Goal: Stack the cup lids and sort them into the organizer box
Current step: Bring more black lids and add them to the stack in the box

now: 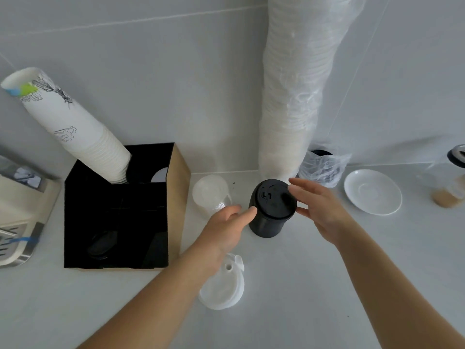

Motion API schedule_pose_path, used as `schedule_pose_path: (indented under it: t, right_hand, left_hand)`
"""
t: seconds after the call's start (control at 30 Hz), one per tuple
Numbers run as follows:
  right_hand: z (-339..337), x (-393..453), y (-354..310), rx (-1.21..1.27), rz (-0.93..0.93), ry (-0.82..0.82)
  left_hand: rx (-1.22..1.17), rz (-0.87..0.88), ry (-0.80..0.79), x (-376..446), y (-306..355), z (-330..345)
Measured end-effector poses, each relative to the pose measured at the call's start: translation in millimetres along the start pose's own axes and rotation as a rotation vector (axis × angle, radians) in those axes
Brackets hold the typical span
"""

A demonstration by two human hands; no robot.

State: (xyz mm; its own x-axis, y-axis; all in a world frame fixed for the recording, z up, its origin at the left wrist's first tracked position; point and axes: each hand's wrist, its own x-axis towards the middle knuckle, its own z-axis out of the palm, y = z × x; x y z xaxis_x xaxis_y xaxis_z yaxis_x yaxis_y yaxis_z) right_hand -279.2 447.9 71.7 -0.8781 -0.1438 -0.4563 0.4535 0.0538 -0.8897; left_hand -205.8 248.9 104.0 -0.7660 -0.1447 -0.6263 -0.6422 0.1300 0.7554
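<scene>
A stack of black cup lids (271,210) stands upright on the white counter, mid-frame. My left hand (226,227) touches its left side with fingers apart. On the right side my right hand (319,207) is open, fingertips at the stack's top rim. Neither hand has closed on it. A stack of clear lids (211,195) sits left of the black stack. A small stack of white lids (222,288) lies under my left forearm. The black organizer box (173,197) stands at the left and holds a leaning stack of paper cups (75,129) and some black lids (103,244).
A tall plastic-wrapped sleeve of white lids (297,84) leans against the wall behind the black stack, with a crumpled bag (324,170) at its foot. A white saucer (372,191) lies at the right, a jar (450,177) beyond it. A machine's edge (17,222) is at the far left.
</scene>
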Motion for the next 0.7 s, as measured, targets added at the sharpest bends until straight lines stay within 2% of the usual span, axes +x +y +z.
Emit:
schedule_pose_path:
  t: [0.1,0.2,0.3,0.5,0.6,0.7]
  right_hand:
    - [3.1,8.4,0.4,-0.021,-0.002,-0.075]
    - [8.7,14.1,2.7,-0.044,-0.018,-0.125]
    - [11.7,15.0,7.7,-0.065,-0.048,-0.069]
    - [10.1,9.7,20.1,-0.204,-0.039,0.03]
    - [12.7,6.2,21.6,-0.147,-0.004,-0.064]
    - [16.0,4.6,19.1,-0.056,0.062,-0.135]
  left_hand:
    - [0.008,-0.039,-0.049,10.8,2.7,14.3]
    - [-0.045,0.009,-0.051,17.5,5.0,26.9]
    - [-0.047,0.084,-0.042,23.2,1.1,33.0]
    - [-0.034,0.095,-0.071,40.5,-1.5,28.0]
    - [0.005,0.095,-0.093,44.0,3.2,24.4]
    - [-0.014,0.012,-0.13,46.6,5.5,19.9]
